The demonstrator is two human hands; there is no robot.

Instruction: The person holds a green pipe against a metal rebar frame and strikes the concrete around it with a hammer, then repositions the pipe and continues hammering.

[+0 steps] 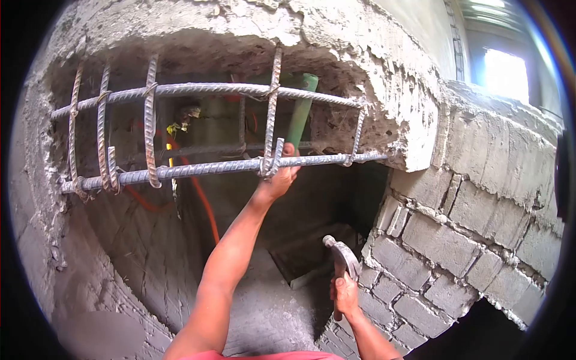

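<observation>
My left hand [283, 179] reaches up behind the lower steel bar, its fingers wrapped around the bottom of a green pipe [301, 114]. The pipe stands nearly upright, leaning a little right, and passes behind the upper rebar [210, 90]; its top end is up in the hollow of the broken concrete beam [240, 24]. Part of the hand is hidden by the lower rebar [222, 167] and a vertical stirrup. Lower right, my right hand [345, 294] is closed around the handle of a claw hammer [343, 257], head up, well below the bars.
Several stirrups [150, 120] cross the bars at the left. An orange hose [205, 207] hangs behind them. A rough block wall [444, 240] stands at the right, with a dark opening below it. Grey concrete floor [270, 327] lies beneath my arms, and a bright window [506, 75] is at upper right.
</observation>
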